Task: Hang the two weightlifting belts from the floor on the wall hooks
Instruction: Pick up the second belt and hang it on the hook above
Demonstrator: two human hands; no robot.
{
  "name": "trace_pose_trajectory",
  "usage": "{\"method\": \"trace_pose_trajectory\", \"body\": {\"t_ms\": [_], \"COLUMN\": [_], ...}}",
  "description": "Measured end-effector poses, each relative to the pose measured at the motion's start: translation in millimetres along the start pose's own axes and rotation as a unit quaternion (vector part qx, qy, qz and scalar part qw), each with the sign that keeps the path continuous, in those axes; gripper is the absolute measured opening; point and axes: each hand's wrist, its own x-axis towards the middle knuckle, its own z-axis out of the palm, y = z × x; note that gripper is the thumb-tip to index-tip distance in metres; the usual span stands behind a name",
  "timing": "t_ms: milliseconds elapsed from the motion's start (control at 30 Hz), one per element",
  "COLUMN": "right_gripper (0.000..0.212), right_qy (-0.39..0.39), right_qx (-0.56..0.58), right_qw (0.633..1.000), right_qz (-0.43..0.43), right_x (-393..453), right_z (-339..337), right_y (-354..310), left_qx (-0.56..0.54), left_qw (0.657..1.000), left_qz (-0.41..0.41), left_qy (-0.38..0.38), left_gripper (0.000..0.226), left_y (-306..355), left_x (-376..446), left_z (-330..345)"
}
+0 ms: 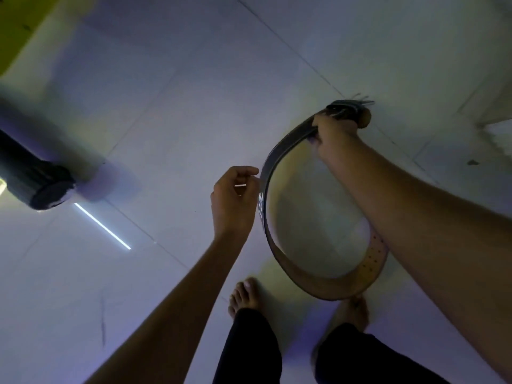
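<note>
A weightlifting belt (318,284), dark outside and tan inside, hangs as a wide loop above the tiled floor. My right hand (331,133) is shut on the belt just below its metal buckle (350,106). The strap end with rows of holes runs behind my right forearm. My left hand (234,199) is beside the loop's left edge with its fingers curled, fingertips close to the dark outer face; contact is unclear. No second belt and no wall hooks are in view.
A dark cylinder (33,178) lies on the pale tiled floor (166,106) at the left, next to a bright light strip reflection (102,227). A yellow surface (19,26) fills the top left corner. My bare feet (243,297) stand below the belt.
</note>
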Motion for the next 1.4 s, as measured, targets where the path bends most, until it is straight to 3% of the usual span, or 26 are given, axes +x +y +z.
{"method": "trace_pose_trajectory", "body": {"t_ms": [200,300,467,667,767,833,1000,1167,1400], "right_gripper": [0.041,0.046,0.035,0.018,0.028,0.024,0.024,0.017,0.014], "right_qy": [-0.152,-0.159,-0.155,-0.14,-0.142,-0.139,-0.148,-0.134,-0.063], "right_qx": [0.009,-0.033,-0.046,-0.084,-0.051,-0.049,-0.06,-0.092,-0.039], "right_qw": [0.988,0.986,0.984,0.967,0.964,0.958,0.929,0.882,0.837], "right_qz": [0.007,-0.024,-0.072,-0.196,-0.218,-0.246,-0.333,-0.443,-0.543], "right_x": [-155,-235,-348,-458,-503,-530,-596,-671,-784], "right_z": [-82,-129,-204,-311,-364,-396,-469,-532,-593], "right_y": [-33,-59,-119,-180,-202,-218,-270,-319,-376], "left_qx": [0.041,0.062,0.064,0.039,0.053,0.066,0.047,0.053,-0.023], "left_qw": [0.998,0.993,0.972,0.929,0.903,0.884,0.878,0.819,0.744], "left_qz": [0.053,0.061,0.114,0.181,0.235,0.268,0.356,0.461,0.575], "left_qy": [-0.011,-0.08,-0.193,-0.321,-0.356,-0.377,-0.316,-0.338,-0.34], "left_gripper": [0.024,0.034,0.044,0.044,0.04,0.044,0.041,0.047,0.026], "left_y": [95,162,281,380,422,449,516,579,661], "left_x": [-78,-117,-196,-311,-372,-413,-505,-590,-695], "left_z": [-33,-40,-36,-26,-28,-29,-27,-42,-67]}}
